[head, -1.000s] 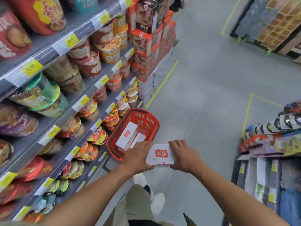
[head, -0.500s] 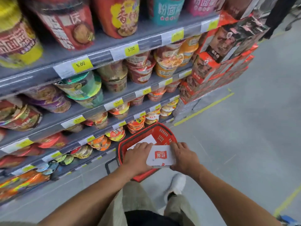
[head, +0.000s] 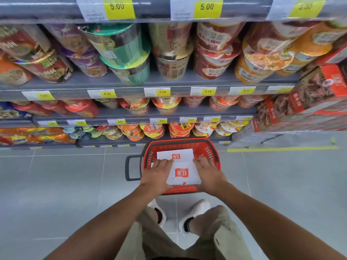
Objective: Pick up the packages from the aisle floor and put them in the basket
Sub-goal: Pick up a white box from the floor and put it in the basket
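A red plastic basket (head: 210, 149) with a black handle stands on the grey aisle floor in front of the shelves. I hold a white package with a red logo (head: 185, 173) over the basket's near half. My left hand (head: 158, 172) grips its left edge and my right hand (head: 209, 172) grips its right edge. Another white package with the same logo (head: 175, 154) lies inside the basket, just beyond the held one. A sliver of white shows at the held package's left, under my left hand.
Shelves (head: 169, 87) of instant noodle cups with yellow price tags fill the view ahead. Stacked red cartons (head: 309, 102) stand at the right. A yellow floor line (head: 281, 148) runs to the right of the basket. My shoes (head: 195, 212) stand just behind the basket.
My view has swung left to face the shelves squarely. Both hands have carried the white package forward, from the basket's near edge to above its inside.
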### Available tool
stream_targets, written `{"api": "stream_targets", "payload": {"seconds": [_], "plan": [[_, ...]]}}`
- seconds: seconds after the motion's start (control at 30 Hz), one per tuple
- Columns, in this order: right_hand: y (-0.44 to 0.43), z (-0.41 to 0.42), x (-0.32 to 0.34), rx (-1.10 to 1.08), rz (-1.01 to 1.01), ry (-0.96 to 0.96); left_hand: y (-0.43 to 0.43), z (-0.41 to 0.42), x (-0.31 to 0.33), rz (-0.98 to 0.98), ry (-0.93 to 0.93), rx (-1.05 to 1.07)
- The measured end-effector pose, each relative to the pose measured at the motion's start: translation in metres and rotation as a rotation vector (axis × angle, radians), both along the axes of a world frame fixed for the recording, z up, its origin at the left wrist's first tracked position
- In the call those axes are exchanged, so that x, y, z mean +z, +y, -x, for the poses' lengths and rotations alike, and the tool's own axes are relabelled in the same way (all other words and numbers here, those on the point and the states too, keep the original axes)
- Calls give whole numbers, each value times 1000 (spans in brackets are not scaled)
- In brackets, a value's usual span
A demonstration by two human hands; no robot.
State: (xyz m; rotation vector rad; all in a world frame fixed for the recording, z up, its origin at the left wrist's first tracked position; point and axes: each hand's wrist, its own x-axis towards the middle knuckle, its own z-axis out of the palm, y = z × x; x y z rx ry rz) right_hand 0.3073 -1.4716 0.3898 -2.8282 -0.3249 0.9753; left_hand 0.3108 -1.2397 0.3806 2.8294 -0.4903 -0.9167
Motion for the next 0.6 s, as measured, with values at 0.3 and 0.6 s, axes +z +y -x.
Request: {"api": "stream_targets", "payload": {"seconds": [0.3, 0.6], "plan": [[8, -10, -131, 10, 31, -7, -6, 7, -138, -54, 30, 53], [13, -26, -278, 31, 60, -54, -7, -12, -270, -70, 51, 100]]}}
